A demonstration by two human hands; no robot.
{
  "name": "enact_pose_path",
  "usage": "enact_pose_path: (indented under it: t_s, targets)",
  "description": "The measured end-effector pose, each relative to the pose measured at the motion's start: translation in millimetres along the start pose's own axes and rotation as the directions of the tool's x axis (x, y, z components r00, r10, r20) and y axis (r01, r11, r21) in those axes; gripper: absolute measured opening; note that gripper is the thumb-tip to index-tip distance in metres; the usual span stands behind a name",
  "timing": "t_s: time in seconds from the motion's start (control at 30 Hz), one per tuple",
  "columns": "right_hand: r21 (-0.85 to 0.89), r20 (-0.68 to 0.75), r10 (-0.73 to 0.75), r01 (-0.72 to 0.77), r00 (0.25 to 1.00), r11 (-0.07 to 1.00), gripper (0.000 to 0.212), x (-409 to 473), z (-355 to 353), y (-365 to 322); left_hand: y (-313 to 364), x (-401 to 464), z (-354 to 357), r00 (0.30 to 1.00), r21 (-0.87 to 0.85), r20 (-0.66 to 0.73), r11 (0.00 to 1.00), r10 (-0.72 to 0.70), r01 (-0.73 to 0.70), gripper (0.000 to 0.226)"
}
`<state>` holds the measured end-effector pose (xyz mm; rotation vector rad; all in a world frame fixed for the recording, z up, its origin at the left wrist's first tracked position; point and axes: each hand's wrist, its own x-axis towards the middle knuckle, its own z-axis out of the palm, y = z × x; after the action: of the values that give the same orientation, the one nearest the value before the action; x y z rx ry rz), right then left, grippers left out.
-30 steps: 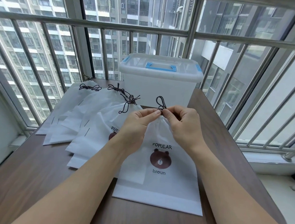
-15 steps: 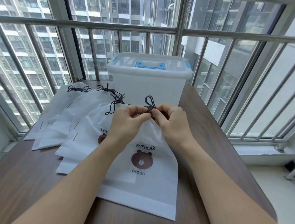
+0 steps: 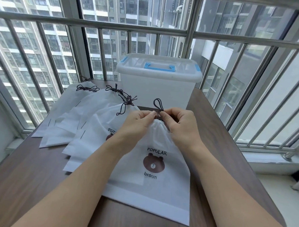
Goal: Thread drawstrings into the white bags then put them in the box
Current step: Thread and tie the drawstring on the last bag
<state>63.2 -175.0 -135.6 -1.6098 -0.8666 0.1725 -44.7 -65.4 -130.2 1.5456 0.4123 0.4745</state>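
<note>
Both hands' fingers around drawstring.

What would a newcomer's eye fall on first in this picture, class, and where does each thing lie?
Most striking are the two hands, left hand and right hand, pinching the dark drawstring at the gathered top of the front white bag with its brown bear print, at mid-table. Behind stands the lidded white box with blue handle; more white bags fan out to the left.

A dark wooden table stands against a metal window railing. Tall apartment buildings rise outside.
</note>
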Motion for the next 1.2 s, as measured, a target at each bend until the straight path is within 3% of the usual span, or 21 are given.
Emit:
enact_pose_path:
  t_s: [0.07, 0.2, 0.47, 0.6, 0.73, 0.9, 1.07, 1.2]
  targets:
    - [-0.015, 0.002, -0.001, 0.001, 1.0, 1.0, 0.013, 0.9, 0.5, 1.3, 2.0, -2.1, 0.8, 0.998, -0.082, 0.042, 0.996, -0.04, 0.043, 0.031]
    - [-0.047, 0.001, -0.029, 0.029, 1.0, 0.998, 0.014, 0.1, 1.1, 1.6, 1.3, -4.0, 5.4, 0.996, 0.103, -0.079, 0.994, 0.029, -0.021, 0.018]
    - [0.026, 0.036, -0.006, 0.005, 0.999, 1.0, 0.013, 0.1, -0.2, 4.1, -4.2, -2.0, 7.6, 0.952, 0.232, -0.234, 0.962, 0.198, -0.144, 0.004]
    - [0.057, 0.037, -0.008, 0.006, 0.999, 0.998, 0.013, 0.9, 0.1, 2.7, -1.7, -3.3, 10.1, 0.941, 0.054, -0.293, 0.986, 0.167, -0.158, 0.02]
    - [0.079, 0.017, 0.019, -0.021, 1.0, 0.997, 0.014, -0.7, -1.6, -1.3, 1.3, -1.7, 6.0, 0.967, -0.169, -0.249, 0.98, 0.063, -0.107, 0.035]
    - [0.297, 0.044, 0.166, -0.171, 0.985, 0.939, 0.014, -0.5, -1.7, -2.2, 1.8, 0.6, 3.6, 0.994, -0.397, -0.103, 0.918, -0.022, -0.021, 0.032]
    - [0.069, 0.01, 0.032, -0.033, 0.999, 0.997, 0.013, -0.8, 0.7, -2.1, -2.5, 1.5, 2.3, 0.999, -0.403, -0.04, 0.915, -0.034, 0.015, 0.029]
    - [0.058, 0.014, 0.024, -0.024, 1.0, 0.998, 0.012, 0.0, -0.3, -1.5, -0.8, 1.4, -0.4, 0.999, -0.35, 0.043, 0.937, -0.013, 0.027, 0.033]
